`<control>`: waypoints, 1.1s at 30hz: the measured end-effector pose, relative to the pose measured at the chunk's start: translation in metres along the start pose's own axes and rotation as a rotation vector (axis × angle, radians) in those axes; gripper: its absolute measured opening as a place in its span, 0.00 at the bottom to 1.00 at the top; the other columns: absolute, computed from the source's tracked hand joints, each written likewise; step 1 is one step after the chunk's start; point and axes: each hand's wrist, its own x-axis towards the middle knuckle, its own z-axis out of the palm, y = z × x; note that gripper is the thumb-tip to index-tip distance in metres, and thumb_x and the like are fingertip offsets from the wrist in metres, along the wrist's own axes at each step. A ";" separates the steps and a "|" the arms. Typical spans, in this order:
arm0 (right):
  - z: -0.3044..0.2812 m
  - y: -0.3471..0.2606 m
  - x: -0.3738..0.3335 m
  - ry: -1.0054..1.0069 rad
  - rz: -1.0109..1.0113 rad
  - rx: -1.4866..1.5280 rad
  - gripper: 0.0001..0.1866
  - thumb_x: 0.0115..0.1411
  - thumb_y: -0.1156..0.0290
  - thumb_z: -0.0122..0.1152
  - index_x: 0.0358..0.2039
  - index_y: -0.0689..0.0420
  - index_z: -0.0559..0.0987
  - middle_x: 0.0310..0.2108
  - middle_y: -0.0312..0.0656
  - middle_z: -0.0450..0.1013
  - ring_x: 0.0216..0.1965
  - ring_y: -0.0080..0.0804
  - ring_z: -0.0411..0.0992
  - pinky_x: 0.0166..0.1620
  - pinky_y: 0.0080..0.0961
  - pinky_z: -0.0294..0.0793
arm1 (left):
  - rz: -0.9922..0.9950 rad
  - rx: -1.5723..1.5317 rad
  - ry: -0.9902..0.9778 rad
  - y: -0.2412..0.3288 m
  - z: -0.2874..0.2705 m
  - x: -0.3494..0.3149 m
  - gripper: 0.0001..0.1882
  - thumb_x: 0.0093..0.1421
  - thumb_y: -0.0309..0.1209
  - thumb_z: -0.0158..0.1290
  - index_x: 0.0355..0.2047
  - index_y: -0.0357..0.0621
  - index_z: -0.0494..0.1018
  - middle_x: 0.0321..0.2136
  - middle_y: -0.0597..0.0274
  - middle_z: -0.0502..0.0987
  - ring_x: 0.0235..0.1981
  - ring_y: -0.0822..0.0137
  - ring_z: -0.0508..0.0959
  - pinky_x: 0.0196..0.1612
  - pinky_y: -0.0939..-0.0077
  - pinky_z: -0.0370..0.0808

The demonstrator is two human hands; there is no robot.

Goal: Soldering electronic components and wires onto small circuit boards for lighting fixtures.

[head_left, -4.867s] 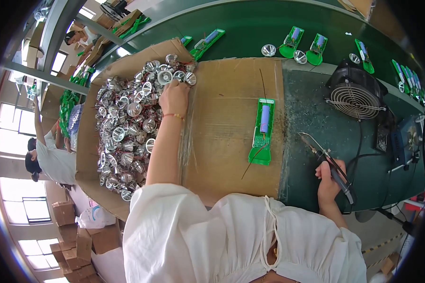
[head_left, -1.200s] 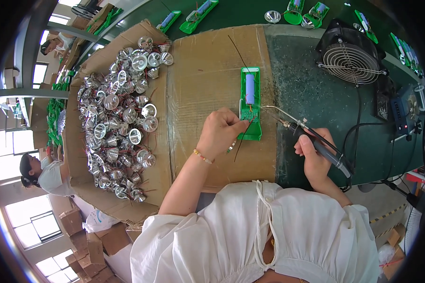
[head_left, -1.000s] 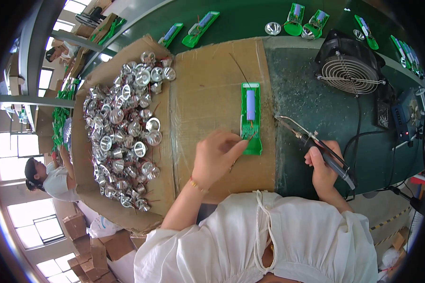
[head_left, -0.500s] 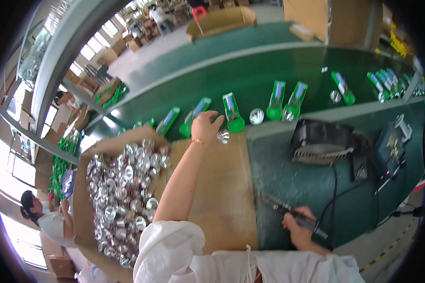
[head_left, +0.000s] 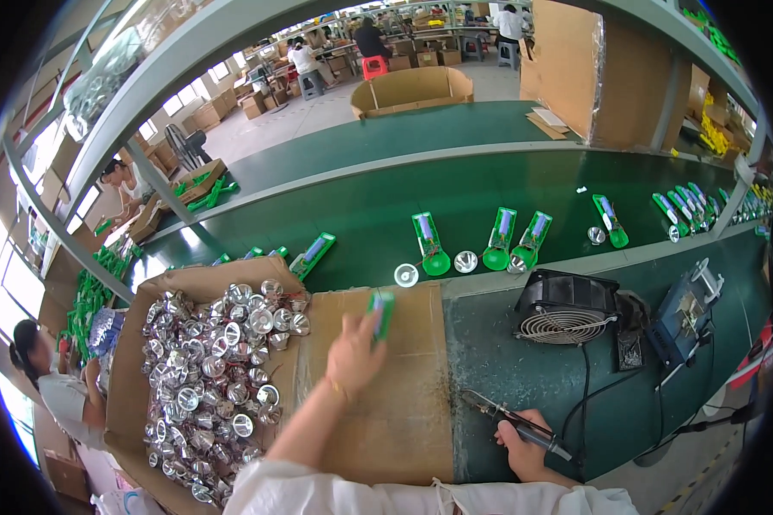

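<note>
My left hand (head_left: pixel 355 350) is closed on a green plastic housing (head_left: pixel 384 314), blurred by motion, above the brown cardboard sheet (head_left: pixel 391 412). My right hand (head_left: pixel 526 445) grips a soldering iron (head_left: pixel 537 436); its metal tip points up and left over the green bench top. Beyond the cardboard, a silvery reflector cup (head_left: pixel 406 275) lies near the belt's edge. Next to it rests another green housing (head_left: pixel 431 245) with a pale blue part inside, and a second reflector cup (head_left: pixel 465 262). Left of my left arm stands a carton (head_left: pixel 129 378) full of reflector cups with thin wires.
A black fan (head_left: pixel 567 305) with a wire grille sits on the bench at right, beside a blue soldering unit (head_left: pixel 687 313) with black cables. More housings lie along the green conveyor belt (head_left: pixel 352 206). A grey metal frame (head_left: pixel 159 184) arches overhead. Other people work at left and far back.
My left hand has come back from the belt toward me, bringing a green housing over the cardboard. The right hand still holds the soldering iron. The view has tilted up.
</note>
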 end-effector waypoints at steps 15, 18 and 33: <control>0.002 0.003 -0.010 -0.043 -0.085 0.024 0.09 0.52 0.75 0.58 0.29 0.63 0.68 0.20 0.42 0.71 0.20 0.22 0.69 0.23 0.17 0.70 | -1.046 0.567 0.375 -0.141 -0.178 -0.069 0.41 0.43 0.62 0.51 0.56 0.59 0.59 0.56 0.49 0.58 0.61 0.46 0.48 0.54 0.38 0.52; 0.002 0.006 -0.007 -0.029 -0.133 0.050 0.08 0.52 0.75 0.58 0.28 0.63 0.68 0.19 0.41 0.70 0.19 0.21 0.68 0.23 0.17 0.69 | -0.957 0.516 0.113 -0.146 -0.184 -0.069 0.41 0.43 0.61 0.51 0.55 0.58 0.60 0.49 0.48 0.67 0.55 0.47 0.59 0.55 0.51 0.57; 0.002 0.005 -0.010 -0.033 -0.112 0.028 0.09 0.53 0.72 0.57 0.28 0.62 0.68 0.18 0.39 0.69 0.18 0.20 0.67 0.22 0.15 0.67 | -0.241 0.557 0.530 -0.040 -0.052 -0.133 0.10 0.50 0.39 0.52 0.29 0.50 0.73 0.38 0.61 0.70 0.44 0.59 0.67 0.53 0.49 0.52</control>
